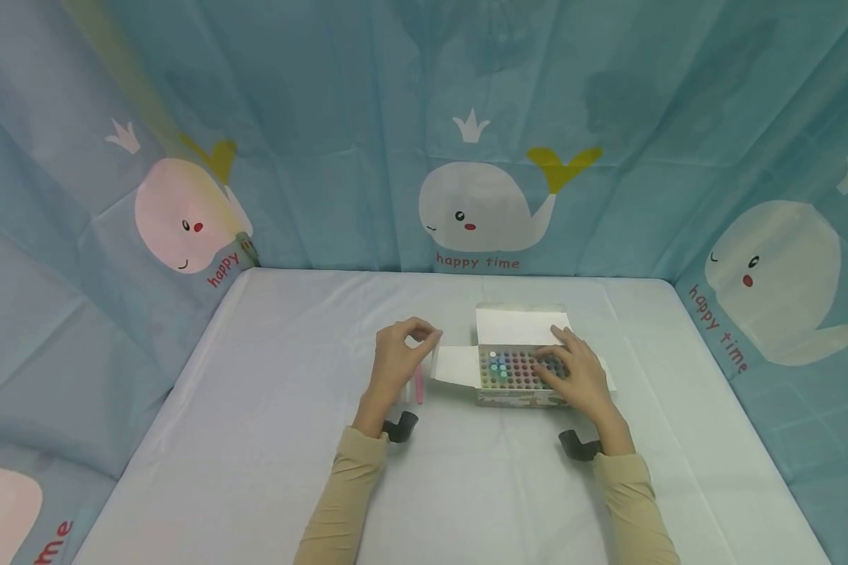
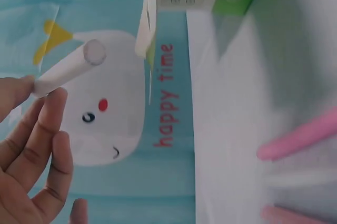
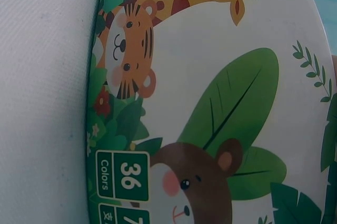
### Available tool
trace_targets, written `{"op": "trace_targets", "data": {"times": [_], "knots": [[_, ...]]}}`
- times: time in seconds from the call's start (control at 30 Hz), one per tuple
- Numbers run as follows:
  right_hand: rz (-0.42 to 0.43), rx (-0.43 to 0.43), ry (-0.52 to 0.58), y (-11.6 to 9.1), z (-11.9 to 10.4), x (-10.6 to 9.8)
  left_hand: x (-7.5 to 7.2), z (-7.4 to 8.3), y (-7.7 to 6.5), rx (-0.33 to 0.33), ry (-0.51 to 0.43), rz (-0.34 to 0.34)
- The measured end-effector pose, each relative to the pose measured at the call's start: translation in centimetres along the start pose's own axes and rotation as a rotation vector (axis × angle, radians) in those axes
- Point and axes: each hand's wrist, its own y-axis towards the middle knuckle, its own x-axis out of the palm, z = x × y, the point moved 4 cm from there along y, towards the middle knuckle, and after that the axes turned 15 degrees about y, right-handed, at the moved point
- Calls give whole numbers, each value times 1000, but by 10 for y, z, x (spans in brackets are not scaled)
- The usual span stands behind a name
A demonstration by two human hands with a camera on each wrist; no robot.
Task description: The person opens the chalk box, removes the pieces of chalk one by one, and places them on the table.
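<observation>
My left hand is raised left of an open box, thumb and fingers pinching a white round stick. Its flat end faces the left wrist camera. The box has a white back flap standing up and a left flap folded outward. Rows of coloured sticks stand inside it, ends up. Over the box's right part is my right hand, thumb and forefinger apart just above the rows. In the right wrist view the box's printed side fills most of the picture and hides the fingers.
Beside the box's left flap, a pink stick lies on the white-covered table. More pale and pink sticks lie near it in the left wrist view. A blue whale-print curtain encloses the back and sides.
</observation>
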Motion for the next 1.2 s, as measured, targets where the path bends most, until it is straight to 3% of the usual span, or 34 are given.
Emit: {"op": "trace_targets", "data": {"times": [0.4,0.8,1.2], "knots": [[-2,5,4,0,1,1,-7,-37,-9,-160,85,-88],[-4,17,-1,0,-1,0,-8,-76,-15,-315,255,-191],[-4,17,2,1,-1,0,-1,-97,-23,-386,326,-264]]}}
